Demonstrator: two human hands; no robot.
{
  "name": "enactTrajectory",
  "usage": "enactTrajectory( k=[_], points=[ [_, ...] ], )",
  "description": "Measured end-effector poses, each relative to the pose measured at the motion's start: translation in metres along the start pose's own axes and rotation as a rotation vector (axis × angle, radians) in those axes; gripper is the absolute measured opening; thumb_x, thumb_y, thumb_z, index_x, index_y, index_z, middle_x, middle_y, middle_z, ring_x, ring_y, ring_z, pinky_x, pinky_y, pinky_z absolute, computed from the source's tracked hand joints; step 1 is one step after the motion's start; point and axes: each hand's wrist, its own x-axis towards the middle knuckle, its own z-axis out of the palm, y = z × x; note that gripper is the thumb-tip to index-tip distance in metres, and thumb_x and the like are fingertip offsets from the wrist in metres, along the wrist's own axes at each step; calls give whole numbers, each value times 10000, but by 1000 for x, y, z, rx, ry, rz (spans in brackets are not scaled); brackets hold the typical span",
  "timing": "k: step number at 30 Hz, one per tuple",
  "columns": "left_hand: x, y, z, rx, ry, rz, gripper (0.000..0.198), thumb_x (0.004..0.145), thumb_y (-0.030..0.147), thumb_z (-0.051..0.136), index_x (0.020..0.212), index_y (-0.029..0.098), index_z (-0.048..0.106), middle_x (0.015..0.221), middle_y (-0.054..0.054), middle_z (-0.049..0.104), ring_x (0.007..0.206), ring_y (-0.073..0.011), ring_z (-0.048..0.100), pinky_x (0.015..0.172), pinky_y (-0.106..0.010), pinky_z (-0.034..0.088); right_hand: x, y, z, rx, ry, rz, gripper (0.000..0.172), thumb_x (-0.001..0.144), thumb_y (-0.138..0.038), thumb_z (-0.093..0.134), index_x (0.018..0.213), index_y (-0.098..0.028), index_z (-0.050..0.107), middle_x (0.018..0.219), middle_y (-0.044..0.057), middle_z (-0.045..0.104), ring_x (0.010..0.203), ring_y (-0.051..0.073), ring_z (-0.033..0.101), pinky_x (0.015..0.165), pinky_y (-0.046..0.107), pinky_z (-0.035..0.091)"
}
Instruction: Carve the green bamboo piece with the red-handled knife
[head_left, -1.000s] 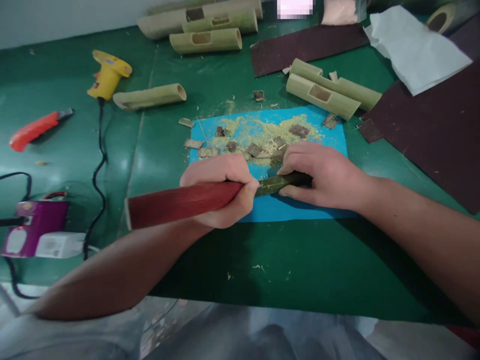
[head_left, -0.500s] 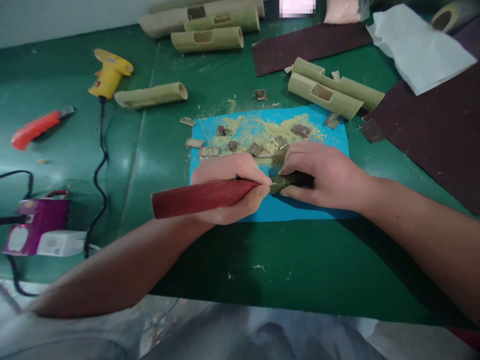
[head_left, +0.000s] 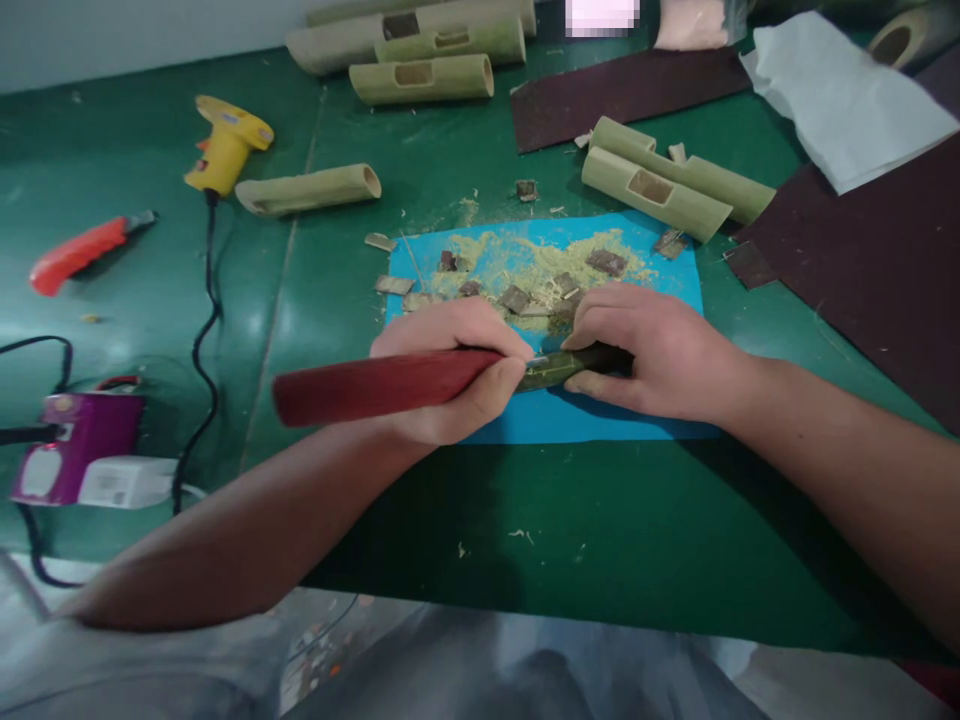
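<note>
Bench (head_left: pixel 525 520): green top that carries everything listed here.
Sheets (head_left: pixel 862 260): dark maroon; one lies at the far right and another along the far edge.
Mat (head_left: pixel 570 425): blue, lying at the bench's middle under both hands.
Paper (head_left: pixel 840 100): white and crumpled, at the far right, overlapping a sheet.
Tubes (head_left: pixel 307 190): pale green bamboo, several with a rectangular window cut in. One lies alone left of the mat, a pair just beyond the mat's right corner, and more at the far edge.
Left hand (head_left: pixel 450 370): fist clamped round the tool's handle at its front end.
Right hand (head_left: pixel 652 350): fingers curled down on the strip, pinning it to the mat.
Tool (head_left: pixel 375 385): long red handle pointing left, with its tip meeting the strip between the hands.
Glue gun (head_left: pixel 225 145): yellow, far left, with a black cord trailing toward the near edge.
Cutter (head_left: pixel 75 250): red, at the left edge.
Box (head_left: pixel 67 450): purple, near left.
Strip (head_left: pixel 551 368): dark green, lying on the mat and mostly hidden under the right hand.
Sawdust (head_left: pixel 525 265): a yellowish heap on the mat's far half.
Chips (head_left: pixel 606 262): small brown offcuts scattered in and around the sawdust.
</note>
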Motion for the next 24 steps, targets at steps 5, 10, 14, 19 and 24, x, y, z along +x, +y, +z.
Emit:
enactTrajectory(
  k=[5, 10, 14, 19, 24],
  points=[
    [4, 0, 2, 57, -82, 48, 16, 858, 257, 733, 870, 250, 741, 714, 0, 739, 575, -138, 653, 506, -274, 494, 0, 1, 0, -3, -11, 7, 167, 915, -371, 677, 886, -214, 627, 928, 64, 648, 889, 230, 573, 753, 355, 396],
    [9, 5, 5, 8, -85, 49, 70, 816, 165, 743, 816, 229, 713, 678, 8, 712, 555, -117, 638, 498, -249, 481, 0, 0, -1, 7, -10, 2, 165, 914, -371, 675, 883, -216, 627, 916, 60, 639, 883, 228, 568, 762, 359, 400],
    [9, 6, 8, -64, -23, 72, 168, 734, 70, 737, 680, 189, 632, 589, 26, 572, 501, -92, 529, 468, -258, 393, 0, 0, -2, 15, -21, -7, 170, 918, -369, 672, 888, -208, 623, 920, 66, 636, 875, 229, 571, 761, 363, 404],
    [5, 3, 9, -46, 89, 100, 162, 721, 83, 726, 657, 188, 620, 572, 30, 568, 478, -85, 509, 466, -260, 398, 0, 0, -1, 7, -12, -13, 169, 924, -372, 672, 892, -215, 619, 922, 61, 635, 883, 223, 568, 756, 352, 401],
    [4, 3, 3, -14, -14, 54, 66, 845, 176, 709, 790, 209, 692, 681, 4, 696, 570, -112, 610, 537, -264, 479, 0, 0, -1, 3, -18, 1, 159, 914, -360, 683, 894, -214, 625, 924, 60, 646, 879, 222, 569, 751, 349, 396]
  ],
)
